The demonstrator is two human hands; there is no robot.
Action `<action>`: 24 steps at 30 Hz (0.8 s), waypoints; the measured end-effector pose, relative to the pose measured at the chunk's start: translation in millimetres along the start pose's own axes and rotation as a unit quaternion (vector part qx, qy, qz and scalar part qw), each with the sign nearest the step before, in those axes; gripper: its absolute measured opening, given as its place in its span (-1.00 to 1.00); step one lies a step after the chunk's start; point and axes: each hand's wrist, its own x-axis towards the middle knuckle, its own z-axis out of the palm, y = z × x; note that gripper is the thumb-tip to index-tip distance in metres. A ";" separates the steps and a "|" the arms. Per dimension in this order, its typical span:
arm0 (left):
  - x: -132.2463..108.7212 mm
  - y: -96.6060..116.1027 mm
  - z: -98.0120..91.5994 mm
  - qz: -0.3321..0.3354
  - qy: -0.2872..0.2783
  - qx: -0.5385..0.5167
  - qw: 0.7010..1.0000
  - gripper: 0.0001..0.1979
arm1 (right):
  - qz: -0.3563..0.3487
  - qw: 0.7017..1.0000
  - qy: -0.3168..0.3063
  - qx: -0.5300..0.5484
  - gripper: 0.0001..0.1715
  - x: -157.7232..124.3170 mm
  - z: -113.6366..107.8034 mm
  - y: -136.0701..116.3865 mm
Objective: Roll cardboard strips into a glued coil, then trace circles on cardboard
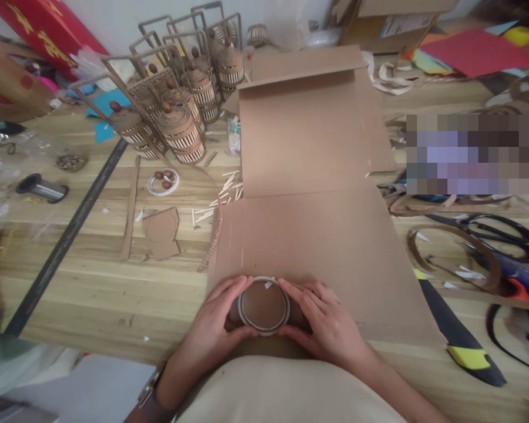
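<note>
A round brown piece (264,304) with a pale ring-shaped rim and a small white scrap on its upper edge sits at the front edge of the large cardboard sheet (308,235). My left hand (223,308) curves around its left side, thumb at the lower edge. From the right, my right hand (320,317) wraps it the same way, fingertips near the top of the rim. Both hands hold the piece between them.
Several lidded slatted containers with tall handles (180,129) stand at the back left. Small sticks (229,188), a white ring with brown beads (163,182) and a dark strip (70,235) lie left. Scissors (502,235) and a black-yellow saw (461,335) lie right. Someone's sleeve shows far left.
</note>
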 end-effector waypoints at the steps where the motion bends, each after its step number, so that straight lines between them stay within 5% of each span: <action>1: -0.2 -0.1 0.1 0.000 0.000 -0.001 1.000 -0.23 | 0.000 1.000 0.000 0.000 -0.20 0.1 0.0 0.1; 16: -1.1 0.1 0.1 -0.007 -0.001 0.022 1.000 -0.23 | 0.005 1.000 -0.015 0.018 -0.16 -2.9 1.6 2.9; 24: -0.9 -37.4 8.5 0.085 0.071 0.093 0.989 -0.36 | 0.039 0.998 -0.010 0.044 -0.17 -4.0 11.3 0.3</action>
